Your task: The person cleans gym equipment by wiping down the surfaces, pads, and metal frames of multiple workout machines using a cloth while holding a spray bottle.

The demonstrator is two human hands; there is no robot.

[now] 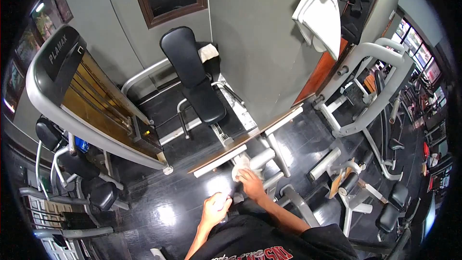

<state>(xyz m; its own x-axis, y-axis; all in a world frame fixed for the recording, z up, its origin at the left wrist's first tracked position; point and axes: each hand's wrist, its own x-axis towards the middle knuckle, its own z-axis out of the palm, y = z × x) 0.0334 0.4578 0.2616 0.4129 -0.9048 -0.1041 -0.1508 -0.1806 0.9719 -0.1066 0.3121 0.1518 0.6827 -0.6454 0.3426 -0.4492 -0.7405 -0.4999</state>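
My right hand [251, 184] is closed on a whitish cloth [241, 166], which lies against the white metal frame [261, 157] of a leg press-like machine just in front of me. Lower and to the left, my left hand [215, 207] is curled around a small, partly hidden object that I cannot make out. Beyond both hands stretches the machine's footplate [220, 156], a thin brown-edged board with white padded or painted bars. A black padded seat [205, 104] with a backrest [178, 52] stands past the board, with a handle on each side.
A weight stack tower [50, 65] rises at the left. More padded machines [103, 195] stand at lower left. To the right are a grey tubular frame [375, 50] and a bench with rollers [348, 184]. A white towel [319, 18] hangs from a shelf by the grey wall [252, 43].
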